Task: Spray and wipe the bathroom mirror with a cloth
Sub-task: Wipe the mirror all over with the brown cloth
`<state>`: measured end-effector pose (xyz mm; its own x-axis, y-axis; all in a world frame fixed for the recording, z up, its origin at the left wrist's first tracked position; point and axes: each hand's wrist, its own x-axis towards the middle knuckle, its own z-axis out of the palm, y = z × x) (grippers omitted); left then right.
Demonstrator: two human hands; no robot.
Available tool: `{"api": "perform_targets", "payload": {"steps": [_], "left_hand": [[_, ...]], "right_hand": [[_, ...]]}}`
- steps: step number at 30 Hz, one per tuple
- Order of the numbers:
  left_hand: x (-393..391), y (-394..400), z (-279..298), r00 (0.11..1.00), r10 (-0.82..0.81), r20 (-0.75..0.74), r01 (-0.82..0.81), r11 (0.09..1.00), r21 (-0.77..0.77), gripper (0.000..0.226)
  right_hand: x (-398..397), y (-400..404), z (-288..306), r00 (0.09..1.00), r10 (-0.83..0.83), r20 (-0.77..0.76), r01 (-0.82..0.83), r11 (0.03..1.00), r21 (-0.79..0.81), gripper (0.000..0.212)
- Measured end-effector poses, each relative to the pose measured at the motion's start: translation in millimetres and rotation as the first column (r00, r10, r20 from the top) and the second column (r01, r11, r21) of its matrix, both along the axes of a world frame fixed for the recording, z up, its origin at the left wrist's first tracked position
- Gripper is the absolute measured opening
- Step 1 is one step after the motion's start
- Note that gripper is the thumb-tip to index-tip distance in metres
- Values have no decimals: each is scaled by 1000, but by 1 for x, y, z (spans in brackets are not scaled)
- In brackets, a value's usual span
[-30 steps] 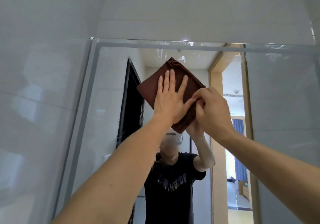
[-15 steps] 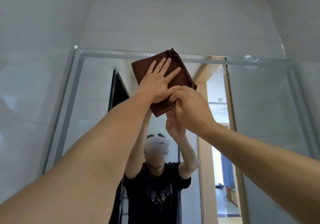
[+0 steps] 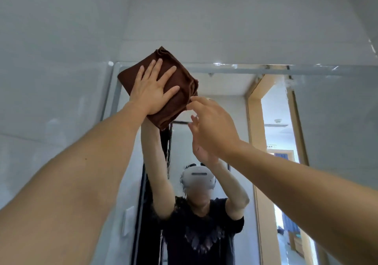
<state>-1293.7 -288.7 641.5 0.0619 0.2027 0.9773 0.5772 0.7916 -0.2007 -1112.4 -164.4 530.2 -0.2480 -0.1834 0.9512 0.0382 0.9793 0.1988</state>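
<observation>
A folded brown cloth lies flat against the upper left corner of the mirror, overlapping its metal top frame. My left hand presses on it with the palm flat and the fingers spread. My right hand hovers just right of and below the cloth, fingers loosely curled and apart, with the fingertips at the cloth's right corner. I cannot tell whether they touch it. No spray bottle is in view.
Glossy white tiled wall adjoins the mirror's left edge and continues above the frame. The mirror reflects a person with raised arms in a dark T-shirt, a dark door and a lit doorway.
My left hand slid the cloth up and left to the mirror's top corner. My right hand, which was pinching the cloth's lower right edge, has loosened its fingers. The view tilted upward.
</observation>
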Motion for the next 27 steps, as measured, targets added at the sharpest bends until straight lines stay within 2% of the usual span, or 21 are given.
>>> {"api": "perform_targets", "payload": {"steps": [6, 9, 12, 15, 19, 27], "left_hand": [[-28, -43, -9, 994, 14, 104, -30, 987, 157, 67], [-23, -33, -19, 988, 2, 157, -41, 968, 246, 68], [-10, -9, -30, 963, -38, 268, -77, 910, 406, 70], [8, 22, -38, 937, -65, 343, -119, 864, 489, 73], [30, 56, -40, 936, -71, 345, -116, 864, 490, 75], [95, 163, -21, 969, -39, 244, -56, 927, 372, 76]], "right_hand": [[-8, -17, -3, 998, 14, 60, -17, 998, 56, 37], [-4, -17, -4, 997, 29, 65, -33, 998, 49, 34], [5, -12, -8, 996, 47, 75, -51, 997, 50, 36], [16, 4, -13, 996, 49, 73, -52, 998, 42, 37], [35, 33, -17, 997, 27, 68, -28, 999, 20, 40], [93, 108, -30, 999, -38, 22, 39, 999, -18, 36]]}}
